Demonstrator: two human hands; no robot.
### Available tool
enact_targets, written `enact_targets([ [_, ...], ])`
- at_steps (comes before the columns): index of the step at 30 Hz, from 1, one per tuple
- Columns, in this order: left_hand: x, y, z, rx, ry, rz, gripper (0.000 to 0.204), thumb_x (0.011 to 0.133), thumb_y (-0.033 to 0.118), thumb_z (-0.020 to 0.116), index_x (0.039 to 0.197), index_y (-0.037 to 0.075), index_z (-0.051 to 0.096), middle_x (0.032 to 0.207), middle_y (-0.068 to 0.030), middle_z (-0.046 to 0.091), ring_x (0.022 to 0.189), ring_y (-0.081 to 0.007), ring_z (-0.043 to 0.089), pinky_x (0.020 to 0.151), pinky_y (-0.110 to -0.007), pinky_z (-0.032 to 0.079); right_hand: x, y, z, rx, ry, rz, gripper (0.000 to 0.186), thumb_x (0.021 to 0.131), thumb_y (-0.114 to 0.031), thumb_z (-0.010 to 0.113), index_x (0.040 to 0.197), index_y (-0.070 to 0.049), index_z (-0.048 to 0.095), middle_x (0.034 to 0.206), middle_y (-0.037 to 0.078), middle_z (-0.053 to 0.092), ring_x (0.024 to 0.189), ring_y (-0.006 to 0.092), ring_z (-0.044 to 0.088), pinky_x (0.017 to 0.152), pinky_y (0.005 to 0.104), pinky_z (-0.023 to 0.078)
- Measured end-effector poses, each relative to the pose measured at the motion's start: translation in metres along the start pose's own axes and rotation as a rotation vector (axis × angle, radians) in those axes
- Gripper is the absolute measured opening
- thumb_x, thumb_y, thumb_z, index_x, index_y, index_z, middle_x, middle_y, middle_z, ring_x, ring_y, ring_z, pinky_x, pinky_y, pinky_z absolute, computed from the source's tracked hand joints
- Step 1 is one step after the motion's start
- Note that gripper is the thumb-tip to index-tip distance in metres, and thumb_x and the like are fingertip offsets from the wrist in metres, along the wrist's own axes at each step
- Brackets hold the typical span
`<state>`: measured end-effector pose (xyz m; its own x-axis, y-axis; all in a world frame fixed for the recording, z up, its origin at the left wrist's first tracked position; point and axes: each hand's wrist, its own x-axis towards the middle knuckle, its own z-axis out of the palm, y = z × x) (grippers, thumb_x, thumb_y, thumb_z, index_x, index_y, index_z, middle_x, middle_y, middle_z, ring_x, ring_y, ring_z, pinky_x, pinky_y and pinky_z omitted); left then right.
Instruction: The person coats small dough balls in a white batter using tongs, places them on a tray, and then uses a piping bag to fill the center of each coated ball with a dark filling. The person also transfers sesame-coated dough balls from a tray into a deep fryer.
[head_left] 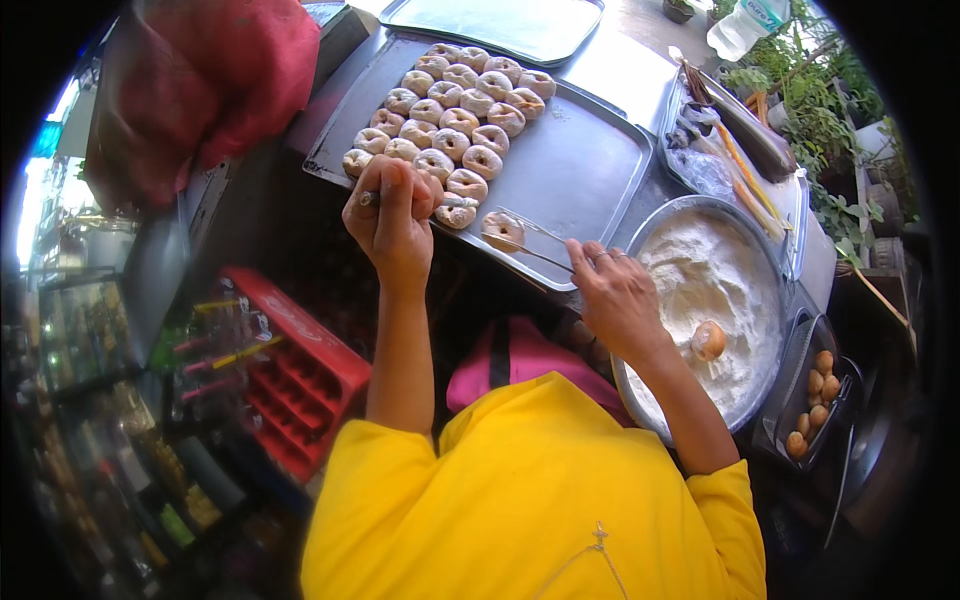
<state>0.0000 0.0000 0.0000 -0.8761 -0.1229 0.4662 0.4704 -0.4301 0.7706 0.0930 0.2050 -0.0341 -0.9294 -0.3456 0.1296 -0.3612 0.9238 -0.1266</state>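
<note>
While powder-dusted, ring-shaped doughnuts [460, 120] sit in rows on a flat grey metal tray [570, 180], our right hand [618, 295] pinches slim silvery metal tongs [548, 260] whose arms flank one pale doughnut [503, 226] near its edge. Our left hand [392, 208] curls tightly around a thin rod [368, 199] we cannot identify, and clumpy white powder [690, 260] lies in a round metal basin [779, 290].

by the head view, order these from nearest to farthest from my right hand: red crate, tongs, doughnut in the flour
From the right hand:
1. Tongs: held in it, reaching out to its left.
2. Doughnut: just to its right, in the flour.
3. Red crate: well off to the left, beyond the left forearm.
</note>
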Motion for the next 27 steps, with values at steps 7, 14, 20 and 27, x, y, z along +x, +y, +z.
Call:
enact_targets([
  [7,-0.003,0.0,-0.007,0.097,0.063,0.017,0.035,0.091,0.023,0.048,0.061,0.005,0.041,0.049,0.0024,0.029,0.042,-0.0059,0.021,0.042,-0.024,0.019,0.026,-0.019,0.026,-0.07,0.013,-0.088,0.035,0.075,-0.007,0.049,0.109,0.002,0.051,0.093,0.011,0.057,0.083,0.0247,0.059,0.065,0.0347,0.047],
  [14,0.001,0.008,0.003,0.046,0.051,0.047,0.035,0.092,0.02,0.042,0.06,0.008,0.034,0.05,0.0033,0.019,0.043,-0.0069,0.017,0.043,-0.024,0.016,-0.04,0.009,-0.024,0.076,0.111,0.186,0.043,0.075,-0.012,0.06,0.116,-0.001,0.05,0.102,0.012,0.057,0.082,0.0268,0.058,0.072,0.0357,0.045],
  [20,-0.005,0.014,0.022,-0.074,-0.058,0.078,0.036,0.092,0.025,0.045,0.062,0.007,0.037,0.051,0.0022,0.023,0.043,-0.0065,0.018,0.044,-0.024,0.016,-0.165,0.019,-0.072,0.045,0.033,0.53,0.044,0.072,-0.007,0.062,0.113,0.002,0.052,0.097,0.016,0.059,0.081,0.0311,0.059,0.071,0.0369,0.047],
  [27,-0.015,0.002,0.059,-0.164,-0.184,0.03,0.035,0.092,0.025,0.045,0.064,0.006,0.039,0.051,0.0026,0.025,0.043,-0.0061,0.018,0.043,-0.024,0.016,-0.206,0.022,-0.044,0.032,-0.051,0.743,0.034,0.073,-0.006,0.059,0.106,0.0,0.056,0.092,0.013,0.059,0.077,0.0287,0.06,0.066,0.0354,0.047],
])
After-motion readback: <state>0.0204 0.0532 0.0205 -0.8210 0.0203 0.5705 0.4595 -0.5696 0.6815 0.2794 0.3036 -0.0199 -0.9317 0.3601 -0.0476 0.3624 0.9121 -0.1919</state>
